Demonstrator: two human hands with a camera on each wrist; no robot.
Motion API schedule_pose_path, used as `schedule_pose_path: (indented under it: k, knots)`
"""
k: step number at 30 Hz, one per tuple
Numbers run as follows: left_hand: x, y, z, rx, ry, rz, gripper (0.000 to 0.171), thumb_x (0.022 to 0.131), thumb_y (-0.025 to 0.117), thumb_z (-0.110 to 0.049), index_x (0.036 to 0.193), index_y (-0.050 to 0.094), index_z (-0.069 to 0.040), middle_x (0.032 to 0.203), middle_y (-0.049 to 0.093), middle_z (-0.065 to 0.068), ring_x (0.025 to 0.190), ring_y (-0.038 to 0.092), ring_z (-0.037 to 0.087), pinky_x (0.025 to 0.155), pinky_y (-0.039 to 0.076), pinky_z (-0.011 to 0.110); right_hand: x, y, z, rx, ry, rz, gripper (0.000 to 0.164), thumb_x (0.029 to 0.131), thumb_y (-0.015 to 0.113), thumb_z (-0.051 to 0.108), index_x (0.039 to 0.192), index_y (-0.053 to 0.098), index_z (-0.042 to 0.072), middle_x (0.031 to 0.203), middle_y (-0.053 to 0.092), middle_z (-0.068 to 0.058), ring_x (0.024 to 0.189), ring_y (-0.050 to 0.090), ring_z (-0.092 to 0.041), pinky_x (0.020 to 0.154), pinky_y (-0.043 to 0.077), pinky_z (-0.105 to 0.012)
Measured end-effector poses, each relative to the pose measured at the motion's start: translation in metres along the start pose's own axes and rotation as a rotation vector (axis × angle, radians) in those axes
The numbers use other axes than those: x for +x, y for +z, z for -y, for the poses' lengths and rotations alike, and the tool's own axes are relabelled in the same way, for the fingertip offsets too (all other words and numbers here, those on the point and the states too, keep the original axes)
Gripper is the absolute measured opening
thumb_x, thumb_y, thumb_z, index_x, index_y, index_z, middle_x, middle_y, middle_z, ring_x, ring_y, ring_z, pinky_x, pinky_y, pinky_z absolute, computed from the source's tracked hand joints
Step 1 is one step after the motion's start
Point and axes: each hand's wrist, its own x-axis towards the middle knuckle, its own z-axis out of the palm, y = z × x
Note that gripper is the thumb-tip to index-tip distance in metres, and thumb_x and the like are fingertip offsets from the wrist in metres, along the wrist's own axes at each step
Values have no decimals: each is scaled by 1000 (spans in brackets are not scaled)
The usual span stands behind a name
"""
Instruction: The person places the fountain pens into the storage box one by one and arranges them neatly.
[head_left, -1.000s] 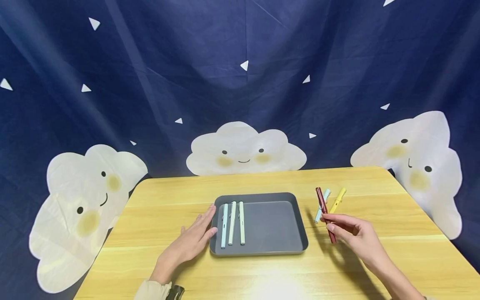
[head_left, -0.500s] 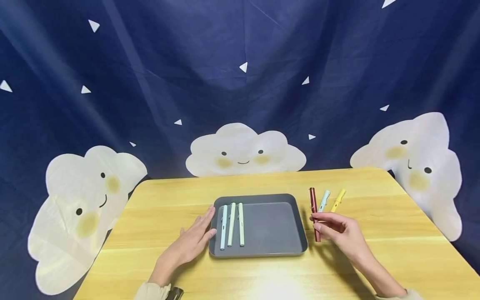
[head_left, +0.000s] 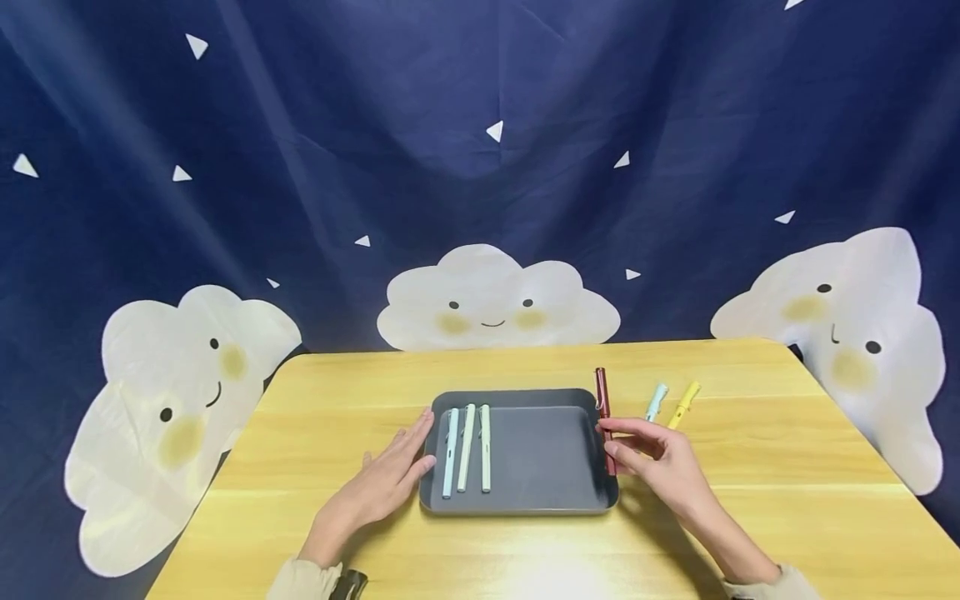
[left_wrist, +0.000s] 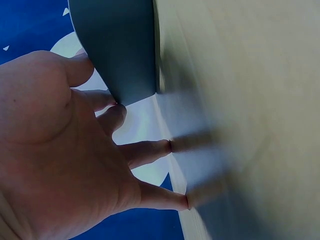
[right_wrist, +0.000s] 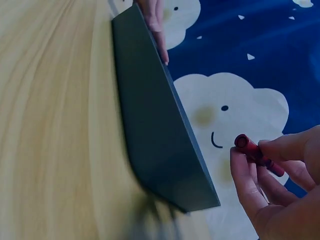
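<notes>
Holding red pen point(head_left: 602, 393) raised at right rim of gray tray point(head_left: 543, 458), pinching it between thumb and bent fingers of right hand point(head_left: 660, 465). Touching tray's left side with left hand point(head_left: 386, 482), spreading fingers nearly straight. Noting three pale pens point(head_left: 466, 450) in tray's left part; seeing blue pen point(head_left: 657, 402) and yellow pen point(head_left: 684, 406) on table point(head_left: 322, 425).

No text, number or sign is legible; any on the pens point(head_left: 466, 447) is perhaps too small.

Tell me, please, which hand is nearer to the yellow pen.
The right hand, close to the yellow pen, on its near side; the left hand is across the tray, at its left wall.
</notes>
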Motion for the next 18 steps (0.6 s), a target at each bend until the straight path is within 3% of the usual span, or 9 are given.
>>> schedule_pose_path:
  k: [8, 18]
  knots:
    - [1, 0, -1, 9, -5, 14, 64, 112, 38, -42, 167, 11, -23, 171, 8, -4, 152, 21, 43, 103, 11, 86, 8, 19, 3, 89, 16, 18, 37, 92, 74, -2, 125, 65, -14, 107, 77, -4, 89, 74, -16, 71, 63, -38]
    - [1, -3, -2, -17, -7, 25, 64, 112, 40, -39, 167, 13, -21, 171, 10, 0, 151, 21, 45, 103, 8, 86, 17, 46, 3, 142, 40, 48, 39, 89, 77, -3, 125, 65, -13, 115, 71, -28, 90, 75, -25, 72, 63, -39]
